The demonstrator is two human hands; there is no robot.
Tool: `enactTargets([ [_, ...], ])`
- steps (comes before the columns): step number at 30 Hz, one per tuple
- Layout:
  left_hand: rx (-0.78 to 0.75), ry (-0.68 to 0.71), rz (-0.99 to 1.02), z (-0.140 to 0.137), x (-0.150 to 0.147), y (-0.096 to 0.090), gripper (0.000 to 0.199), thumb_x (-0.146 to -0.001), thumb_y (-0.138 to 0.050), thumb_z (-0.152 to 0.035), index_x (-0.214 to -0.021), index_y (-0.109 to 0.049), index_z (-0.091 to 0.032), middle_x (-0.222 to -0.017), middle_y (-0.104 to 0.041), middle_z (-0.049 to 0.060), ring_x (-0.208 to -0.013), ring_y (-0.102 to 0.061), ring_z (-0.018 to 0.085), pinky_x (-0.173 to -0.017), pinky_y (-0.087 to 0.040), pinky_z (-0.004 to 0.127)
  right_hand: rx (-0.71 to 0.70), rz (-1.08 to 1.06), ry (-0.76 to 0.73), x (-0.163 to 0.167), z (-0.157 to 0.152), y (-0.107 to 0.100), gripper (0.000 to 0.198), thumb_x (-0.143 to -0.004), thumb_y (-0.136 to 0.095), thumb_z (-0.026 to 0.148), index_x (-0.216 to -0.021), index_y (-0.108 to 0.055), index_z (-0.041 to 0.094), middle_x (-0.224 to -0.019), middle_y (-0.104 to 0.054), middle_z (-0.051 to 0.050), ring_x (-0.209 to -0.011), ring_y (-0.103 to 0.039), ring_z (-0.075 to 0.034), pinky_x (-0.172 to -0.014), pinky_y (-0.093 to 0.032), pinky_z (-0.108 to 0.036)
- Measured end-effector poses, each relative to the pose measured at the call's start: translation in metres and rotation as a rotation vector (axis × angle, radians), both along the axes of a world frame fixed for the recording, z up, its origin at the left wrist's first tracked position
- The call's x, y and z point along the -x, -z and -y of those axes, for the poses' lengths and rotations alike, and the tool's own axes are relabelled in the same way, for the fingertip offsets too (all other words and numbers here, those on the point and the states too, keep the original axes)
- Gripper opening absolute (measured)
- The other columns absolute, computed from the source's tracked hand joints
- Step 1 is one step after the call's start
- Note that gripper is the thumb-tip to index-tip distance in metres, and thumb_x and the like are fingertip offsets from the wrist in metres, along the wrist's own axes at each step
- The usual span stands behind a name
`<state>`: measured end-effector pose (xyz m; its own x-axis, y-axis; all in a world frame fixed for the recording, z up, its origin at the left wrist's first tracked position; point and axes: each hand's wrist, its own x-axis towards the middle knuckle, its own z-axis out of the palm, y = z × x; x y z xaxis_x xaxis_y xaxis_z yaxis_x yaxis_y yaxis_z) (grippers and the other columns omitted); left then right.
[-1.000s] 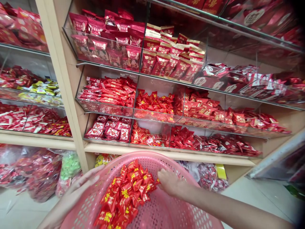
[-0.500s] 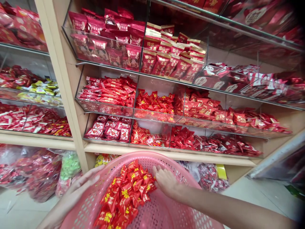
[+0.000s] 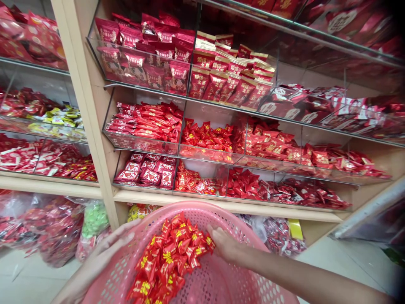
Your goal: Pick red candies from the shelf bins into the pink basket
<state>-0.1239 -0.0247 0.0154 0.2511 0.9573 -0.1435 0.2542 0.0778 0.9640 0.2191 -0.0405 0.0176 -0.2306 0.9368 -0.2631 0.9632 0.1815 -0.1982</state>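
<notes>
One left hand [image 3: 109, 247], fingers nearly straight, rests along the left rim of the pink basket [image 3: 218, 276], presumably steadying it. Red-wrapped sweets [image 3: 171, 257] bank inside toward its left wall, which likely supports the heap. Right hand [image 3: 224, 244], fingers curled, meets the heap's right edge; cannot tell whether it grips any.

one left hand [image 3: 109, 247], one right hand [image 3: 222, 242], one pink basket [image 3: 223, 278], one yellow card [image 3: 295, 229], red sweets [image 3: 172, 255] beyond counting
</notes>
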Motion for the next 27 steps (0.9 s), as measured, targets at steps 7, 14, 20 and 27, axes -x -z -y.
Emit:
enactTargets([
  [7, -0.011, -0.011, -0.010, 0.000, -0.001, 0.000, 0.055, -0.078, -0.046, -0.059, -0.125, -0.044, -0.030, -0.135, -0.039, -0.009, -0.131, -0.024, 0.012, -0.108, -0.017, 0.020, 0.017, 0.014, 0.019, -0.001, -0.002, 0.008, 0.053, -0.058, -0.050, 0.000, -0.109, -0.049, 0.011, -0.098, -0.060, -0.010, -0.090, -0.054, -0.021, -0.069, -0.038, -0.025],
  [14, -0.037, 0.019, -0.073, -0.002, 0.003, 0.002, 0.054, -0.080, -0.042, -0.059, -0.126, -0.045, -0.031, -0.135, -0.039, -0.008, -0.131, -0.024, 0.016, -0.110, -0.015, 0.025, -0.045, 0.063, -0.062, 0.004, -0.015, -0.052, 0.041, -0.067, -0.055, 0.009, -0.108, -0.052, 0.012, -0.105, -0.060, -0.014, -0.095, -0.054, -0.022, -0.072, -0.039, -0.027],
  [20, -0.090, -0.007, -0.010, -0.007, 0.007, 0.016, 0.053, -0.079, -0.045, -0.058, -0.123, -0.049, -0.029, -0.132, -0.044, -0.005, -0.129, -0.030, 0.018, -0.111, -0.011, 0.031, -0.565, -0.130, -0.152, 0.015, -0.048, -0.163, 0.025, -0.083, -0.046, 0.027, -0.105, -0.055, 0.018, -0.073, -0.060, -0.003, -0.067, -0.055, -0.015, -0.062, -0.036, -0.024],
  [27, -0.089, -0.032, -0.023, -0.006, 0.006, 0.010, 0.054, -0.072, -0.050, -0.061, -0.118, -0.056, -0.032, -0.129, -0.047, -0.005, -0.128, -0.030, 0.024, -0.109, -0.017, 0.034, -0.931, -0.433, -0.124, 0.021, -0.136, -0.219, 0.017, -0.076, -0.055, 0.023, -0.091, -0.059, 0.016, -0.064, -0.056, 0.002, -0.060, -0.048, -0.010, -0.060, -0.035, -0.022],
])
